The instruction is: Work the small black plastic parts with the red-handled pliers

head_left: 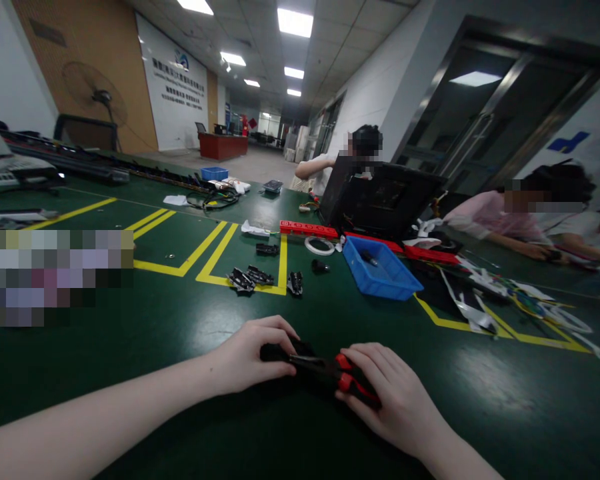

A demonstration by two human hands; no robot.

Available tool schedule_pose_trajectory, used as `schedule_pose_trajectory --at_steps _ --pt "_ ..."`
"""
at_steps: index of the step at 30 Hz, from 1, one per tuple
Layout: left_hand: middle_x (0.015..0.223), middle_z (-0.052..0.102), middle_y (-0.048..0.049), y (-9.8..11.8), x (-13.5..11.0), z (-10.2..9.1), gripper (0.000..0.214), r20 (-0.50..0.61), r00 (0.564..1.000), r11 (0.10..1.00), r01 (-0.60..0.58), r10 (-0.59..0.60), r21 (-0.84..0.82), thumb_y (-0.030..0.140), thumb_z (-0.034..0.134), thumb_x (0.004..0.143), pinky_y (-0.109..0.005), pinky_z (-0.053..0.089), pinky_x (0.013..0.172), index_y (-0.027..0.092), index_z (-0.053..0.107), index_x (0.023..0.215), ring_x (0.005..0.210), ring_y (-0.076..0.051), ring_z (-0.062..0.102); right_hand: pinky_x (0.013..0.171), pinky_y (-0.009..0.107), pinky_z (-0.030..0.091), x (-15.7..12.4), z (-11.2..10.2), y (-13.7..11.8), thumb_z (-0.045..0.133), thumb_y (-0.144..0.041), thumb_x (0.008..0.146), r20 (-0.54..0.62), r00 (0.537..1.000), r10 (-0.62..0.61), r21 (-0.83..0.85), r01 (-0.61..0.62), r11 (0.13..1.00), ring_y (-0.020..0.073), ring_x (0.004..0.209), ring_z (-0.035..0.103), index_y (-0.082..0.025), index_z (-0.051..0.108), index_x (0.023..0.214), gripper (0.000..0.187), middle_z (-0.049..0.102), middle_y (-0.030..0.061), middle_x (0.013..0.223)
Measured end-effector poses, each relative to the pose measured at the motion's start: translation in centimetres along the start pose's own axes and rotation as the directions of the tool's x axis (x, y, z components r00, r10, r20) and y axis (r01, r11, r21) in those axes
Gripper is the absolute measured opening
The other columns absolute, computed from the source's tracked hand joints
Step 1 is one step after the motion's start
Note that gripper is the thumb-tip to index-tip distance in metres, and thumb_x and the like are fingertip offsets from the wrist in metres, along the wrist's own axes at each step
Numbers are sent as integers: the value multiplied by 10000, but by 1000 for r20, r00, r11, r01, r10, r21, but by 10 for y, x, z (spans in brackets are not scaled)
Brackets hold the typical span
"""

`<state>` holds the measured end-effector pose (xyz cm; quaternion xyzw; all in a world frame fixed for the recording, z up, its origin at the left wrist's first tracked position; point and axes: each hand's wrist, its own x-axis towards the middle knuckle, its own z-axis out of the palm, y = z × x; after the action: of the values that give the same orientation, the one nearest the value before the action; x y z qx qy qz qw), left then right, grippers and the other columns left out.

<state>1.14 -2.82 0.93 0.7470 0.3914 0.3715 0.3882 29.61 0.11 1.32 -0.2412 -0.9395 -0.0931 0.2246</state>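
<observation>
In the head view my right hand (397,393) is closed round the red-and-black handles of a pair of pliers (347,383). Their jaws point left, toward my left hand (250,353). Between its thumb and fingers my left hand grips a dark black part (274,352), and the plier tips meet it or lie right beside it; the dim contrast hides which. Farther up the table lie several similar-looking black plastic pieces (241,280), with another black piece (295,283) to their right.
A blue tray (387,283) holds a small dark item. Behind it are red strips (307,229), a white ring (319,246) and a large black case (380,193). Cables and white parts (545,307) lie at right. A person (325,167) sits across, others at right.
</observation>
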Motion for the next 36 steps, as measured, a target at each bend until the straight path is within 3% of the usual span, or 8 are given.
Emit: schedule_pose_trajectory --at_steps 25,32,36 --pt "1141 639 -52 -1 1 -3 87 94 995 999 18 -21 31 178 746 825 -352 498 940 176 714 906 1060 -205 630 796 371 603 -5 1 0 573 -359 908 1 1000 2 37 -2 999 241 948 682 -139 557 1223 385 674 156 1083" --pt "1144 668 -38 -2 3 -2 99 133 989 979 31 -58 200 242 761 819 -458 392 997 211 722 905 1087 -244 609 797 389 594 -4 -1 1 613 -345 871 57 998 32 65 -36 997 238 914 678 -138 569 1233 420 690 136 1040" --pt "1156 664 -38 -2 3 -2 100 154 986 976 34 -68 216 261 754 823 -450 382 993 214 724 907 1088 -244 598 798 387 582 -2 -3 2 627 -349 856 68 997 35 59 -39 997 237 910 674 -137 601 1191 397 696 136 1034"
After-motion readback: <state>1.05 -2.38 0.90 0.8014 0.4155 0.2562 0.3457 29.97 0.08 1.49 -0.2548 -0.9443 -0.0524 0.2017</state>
